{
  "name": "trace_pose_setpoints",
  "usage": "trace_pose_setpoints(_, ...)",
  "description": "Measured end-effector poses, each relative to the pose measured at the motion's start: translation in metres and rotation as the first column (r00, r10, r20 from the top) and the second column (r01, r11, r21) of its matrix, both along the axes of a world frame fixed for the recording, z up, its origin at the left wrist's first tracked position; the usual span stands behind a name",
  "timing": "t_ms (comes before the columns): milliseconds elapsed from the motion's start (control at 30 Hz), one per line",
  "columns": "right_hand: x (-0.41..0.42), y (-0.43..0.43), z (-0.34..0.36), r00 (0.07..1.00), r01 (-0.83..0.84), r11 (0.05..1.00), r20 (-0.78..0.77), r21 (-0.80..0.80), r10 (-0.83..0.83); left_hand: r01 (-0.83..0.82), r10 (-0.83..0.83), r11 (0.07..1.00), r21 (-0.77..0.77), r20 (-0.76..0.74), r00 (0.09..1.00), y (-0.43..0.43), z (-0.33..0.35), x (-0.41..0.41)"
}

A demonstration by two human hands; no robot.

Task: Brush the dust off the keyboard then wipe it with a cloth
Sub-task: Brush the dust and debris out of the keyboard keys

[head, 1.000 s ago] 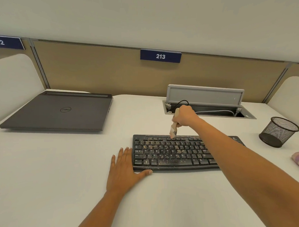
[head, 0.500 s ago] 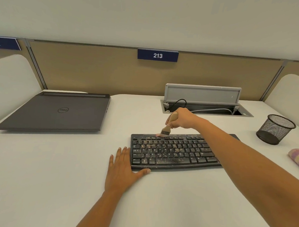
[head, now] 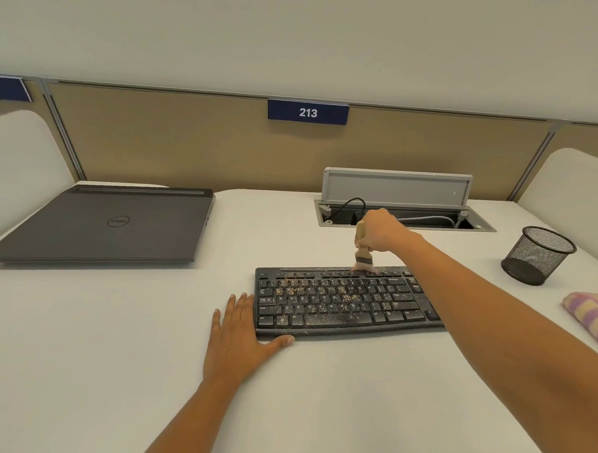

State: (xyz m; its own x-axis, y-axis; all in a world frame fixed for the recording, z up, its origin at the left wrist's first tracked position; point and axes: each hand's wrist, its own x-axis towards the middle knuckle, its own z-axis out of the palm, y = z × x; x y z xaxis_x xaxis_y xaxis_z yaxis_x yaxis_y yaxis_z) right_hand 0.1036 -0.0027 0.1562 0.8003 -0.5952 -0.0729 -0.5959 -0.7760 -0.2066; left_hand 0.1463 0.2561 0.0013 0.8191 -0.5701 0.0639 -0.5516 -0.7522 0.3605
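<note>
- I have the right hand [head: 381, 231] wrapped round the wooden handle of the brush [head: 363, 259]. The fingers are curled tight, the handle end pokes out above them, and the bristles hang straight below, touching the far edge of the keyboard [head: 342, 302] by its top key row. I judge that this upright hold lets the bristle tips get between the keys instead of smearing the grit flat.
- The left hand [head: 238, 336] lies palm down on the desk [head: 114, 338]. Its fingers [head: 240, 304] are straight and close together, with the tips alongside the keyboard's left end. The thumb is splayed out against the front edge. I read this as a brace so the board does not slide under the strokes.
- The keyboard sits just right of the left fingers and directly under the right ones. Tan grit is thickest on the middle keys, nearer to me than the bristles, so the brushing looks barely begun.
- The right arm reaches long and nearly straight over the keyboard's right end, hiding that corner, and the wrist is bent down. The left forearm comes up from the bottom edge of the view.
- The striped cloth [head: 591, 316] lies well to the right of the brush fingers and is untouched. I take it that it is parked there for the wiping stage.
- The closed laptop [head: 112, 221] lies well left of the left fingertips, and the mesh cup [head: 538, 255] stands beyond the right forearm. Both look clear of the sweep.
</note>
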Motion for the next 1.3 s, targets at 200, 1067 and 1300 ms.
trace_pose_setpoints(200, 0.002, 0.006, -0.008, 0.958, 0.053, 0.969, 0.260, 0.240, -0.117, -0.030, 0.017, 0.996, 0.079, 0.159, 0.987, -0.002, 0.001, -0.007)
trace_pose_setpoints(1067, -0.024, -0.038, -0.017, 0.908, 0.092, 0.878, 0.323, 0.469, -0.267, -0.054, 0.052, 0.997, -0.062, -0.029, 0.998, -0.019, 0.007, -0.016)
trace_pose_setpoints(1300, -0.039, -0.050, -0.016, 0.964, 0.173, 0.964, 0.166, 0.202, -0.208, -0.047, 0.044, 0.995, -0.084, -0.034, 0.998, -0.019, 0.005, -0.016)
